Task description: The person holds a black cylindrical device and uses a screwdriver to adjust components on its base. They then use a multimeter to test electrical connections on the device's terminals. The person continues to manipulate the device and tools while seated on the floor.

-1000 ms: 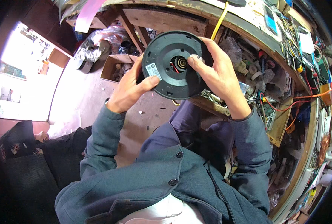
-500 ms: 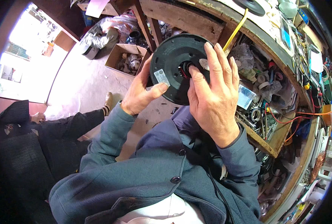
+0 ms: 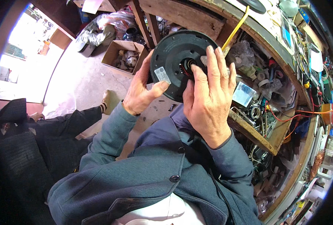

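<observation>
A round black appliance base (image 3: 174, 47) is held up in front of me, its underside showing. It has a pale printed label near its left edge and a central opening with a dark ring and a bit of red wire. My left hand (image 3: 144, 90) grips its left rim, thumb on the label side and fingers mostly hidden behind. My right hand (image 3: 209, 95) lies over the right part, its index fingertip at the central opening and the other fingers stretched out toward the rim. Beside that index finger shows a small pale piece (image 3: 203, 60) that I cannot make out.
Beyond the base, a cardboard box (image 3: 112, 57) with parts stands on the floor. To the right runs a cluttered wooden workbench (image 3: 266, 48), with an open wooden drawer (image 3: 254, 132) of tools and wires. A seated person's leg (image 3: 76, 120) stretches in from the left.
The base has shifted slightly up. My right hand has moved a little left and down over it, its index finger staying at the central opening. The left hand keeps its grip.
</observation>
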Available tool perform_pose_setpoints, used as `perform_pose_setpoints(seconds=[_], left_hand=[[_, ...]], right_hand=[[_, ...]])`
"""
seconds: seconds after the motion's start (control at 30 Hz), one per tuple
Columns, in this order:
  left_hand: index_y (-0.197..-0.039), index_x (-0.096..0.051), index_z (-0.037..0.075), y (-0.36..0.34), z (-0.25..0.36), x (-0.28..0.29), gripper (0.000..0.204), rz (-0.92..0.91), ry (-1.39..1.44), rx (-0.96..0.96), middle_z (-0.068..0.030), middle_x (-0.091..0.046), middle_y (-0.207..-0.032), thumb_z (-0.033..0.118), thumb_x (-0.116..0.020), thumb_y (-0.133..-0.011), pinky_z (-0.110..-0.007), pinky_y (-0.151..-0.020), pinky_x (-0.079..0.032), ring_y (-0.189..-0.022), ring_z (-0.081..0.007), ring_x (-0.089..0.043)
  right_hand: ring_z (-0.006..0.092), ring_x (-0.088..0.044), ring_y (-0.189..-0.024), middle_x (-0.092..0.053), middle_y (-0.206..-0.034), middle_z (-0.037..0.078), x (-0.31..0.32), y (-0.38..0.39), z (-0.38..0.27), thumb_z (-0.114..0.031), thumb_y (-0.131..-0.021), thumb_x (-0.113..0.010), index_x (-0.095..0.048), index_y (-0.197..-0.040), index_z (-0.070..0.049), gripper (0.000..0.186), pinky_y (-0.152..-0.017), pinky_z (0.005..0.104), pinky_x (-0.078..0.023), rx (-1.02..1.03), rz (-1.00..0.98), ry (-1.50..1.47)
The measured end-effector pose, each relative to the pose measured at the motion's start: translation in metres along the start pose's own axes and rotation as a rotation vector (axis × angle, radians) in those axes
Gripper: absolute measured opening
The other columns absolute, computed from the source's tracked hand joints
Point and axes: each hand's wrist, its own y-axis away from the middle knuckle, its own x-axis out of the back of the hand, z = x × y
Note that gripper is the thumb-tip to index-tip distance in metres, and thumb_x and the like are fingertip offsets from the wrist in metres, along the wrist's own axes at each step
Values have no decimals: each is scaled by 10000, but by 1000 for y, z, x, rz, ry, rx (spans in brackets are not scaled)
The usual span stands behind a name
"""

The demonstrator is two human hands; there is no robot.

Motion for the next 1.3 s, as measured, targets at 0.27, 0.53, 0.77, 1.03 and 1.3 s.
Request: perform_pose_setpoints(seconds=[0.27, 0.53, 0.77, 1.03, 1.3], left_hand=[[-1684, -271, 41, 7, -2, -3, 1035, 34, 52, 32, -126, -473, -1606, 305, -840, -861, -384, -1244, -336, -1481, -221, -450], [-1696, -251, 58, 11, -11, -5, 1080, 37, 103, 53, -129, -459, -1619, 314, -868, -847, -388, -1254, -321, -1493, -226, -438], [-1697, -235, 42, 7, -4, 7, 1263, -11, -37, 48, -151, -430, -1648, 439, -963, -745, -406, -1271, -303, -1527, -258, -409], [-1680, -314, 62, 2, -18, 32, 1334, -62, -116, 27, -116, -526, -1587, 434, -1036, -622, -412, -1246, -358, -1458, -238, -497], [-1670, -353, 64, -4, -9, 39, 1163, -120, -175, -9, -106, -634, -1465, 372, -982, -741, -372, -1149, -467, -1346, -204, -599]], right_hand=[[492, -401, -1525, -453, -1591, 340, -9, 2, -1, -109, -869, -686, -693, -1215, 29, 372, -1227, 686, -263, -33, -15, -79], [588, -336, -1518, -372, -1636, 362, -15, 5, 2, -43, -832, -722, -760, -1180, -93, 354, -1188, 754, -252, -62, 33, -254], [527, -328, -1546, -292, -1671, 363, -14, 4, 3, 26, -837, -741, -782, -1166, -104, 357, -1261, 545, -280, -119, 78, -335], [550, -427, -1451, -305, -1625, 414, -11, 0, 9, -56, -747, -865, -743, -1175, -70, 445, -1202, 530, -374, -117, 24, -458], [500, -433, -1473, -235, -1670, 347, 4, -4, 6, -326, -545, -1039, -688, -1255, -85, 829, -1211, 528, -401, -156, -124, -369]])
